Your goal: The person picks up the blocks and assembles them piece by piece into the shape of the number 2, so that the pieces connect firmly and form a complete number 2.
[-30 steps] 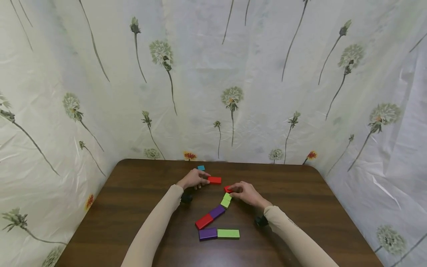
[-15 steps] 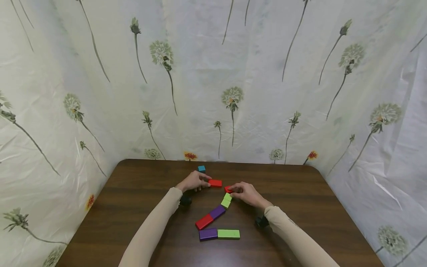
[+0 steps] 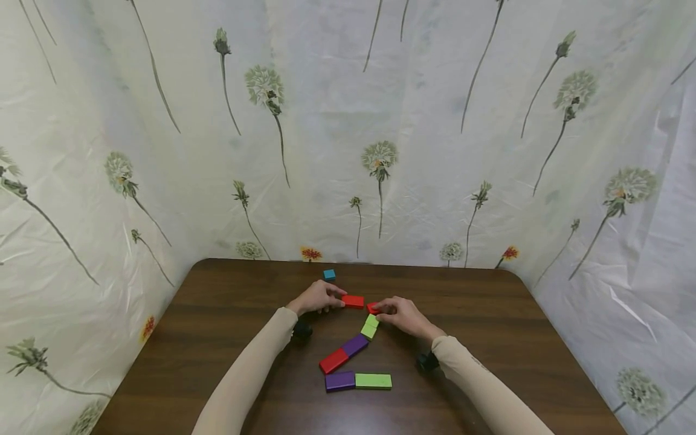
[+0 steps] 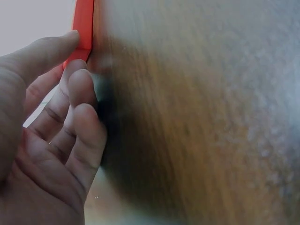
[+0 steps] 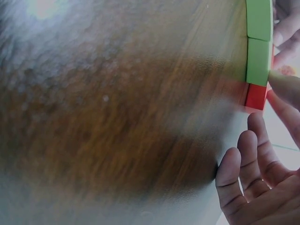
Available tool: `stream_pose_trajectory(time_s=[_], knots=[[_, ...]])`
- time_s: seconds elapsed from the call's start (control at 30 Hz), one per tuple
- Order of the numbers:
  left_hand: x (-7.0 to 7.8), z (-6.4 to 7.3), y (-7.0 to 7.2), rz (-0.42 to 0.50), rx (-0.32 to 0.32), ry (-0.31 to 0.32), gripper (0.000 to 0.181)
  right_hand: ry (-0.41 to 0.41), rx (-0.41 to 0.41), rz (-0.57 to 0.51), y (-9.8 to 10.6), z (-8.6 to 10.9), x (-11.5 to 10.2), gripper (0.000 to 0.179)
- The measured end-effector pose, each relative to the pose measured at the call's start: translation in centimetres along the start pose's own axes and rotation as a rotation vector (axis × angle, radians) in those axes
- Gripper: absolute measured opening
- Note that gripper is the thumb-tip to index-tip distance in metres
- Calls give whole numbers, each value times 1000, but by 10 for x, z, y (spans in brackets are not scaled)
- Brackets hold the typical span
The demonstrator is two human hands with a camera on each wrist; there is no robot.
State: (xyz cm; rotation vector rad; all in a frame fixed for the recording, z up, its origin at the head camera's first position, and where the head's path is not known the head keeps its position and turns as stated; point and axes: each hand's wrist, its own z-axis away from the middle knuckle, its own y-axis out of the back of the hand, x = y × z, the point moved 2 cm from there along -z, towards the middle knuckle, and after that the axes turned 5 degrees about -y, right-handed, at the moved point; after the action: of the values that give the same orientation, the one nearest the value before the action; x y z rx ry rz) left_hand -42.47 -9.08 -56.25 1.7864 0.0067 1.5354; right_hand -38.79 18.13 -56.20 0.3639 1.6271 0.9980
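Note:
My left hand (image 3: 319, 297) pinches the left end of a flat red block (image 3: 353, 301) between thumb and fingertips. In the left wrist view, the thumb lies along one face of this red block (image 4: 84, 21) while the other fingers curl loosely beneath. To its right, my right hand (image 3: 405, 317) pinches a small red block (image 3: 372, 308), partly hidden by the fingers. That small red block (image 5: 256, 96) sits end to end with two light green blocks (image 5: 258, 61) in the right wrist view. A gap separates the two red blocks in the head view.
Below the green pair, a purple block (image 3: 355, 345) and a red block (image 3: 334, 360) continue the slanting line. Nearer me, another purple block (image 3: 339, 381) and a long green block (image 3: 373, 380) form a row. A blue block (image 3: 328, 275) lies near the wooden table's (image 3: 462, 290) far edge.
My left hand has shifted the flat red block slightly toward me and to the right, closer to the small red one. More of the blue block shows. The right hand stays nearly still.

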Motion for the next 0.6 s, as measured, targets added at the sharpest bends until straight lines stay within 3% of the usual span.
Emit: stream_pose_trajectory(time_s=[0.6], knots=[[3,-2,-4,-20,-5,2,32,-12,-10,0,1,0,0,24]])
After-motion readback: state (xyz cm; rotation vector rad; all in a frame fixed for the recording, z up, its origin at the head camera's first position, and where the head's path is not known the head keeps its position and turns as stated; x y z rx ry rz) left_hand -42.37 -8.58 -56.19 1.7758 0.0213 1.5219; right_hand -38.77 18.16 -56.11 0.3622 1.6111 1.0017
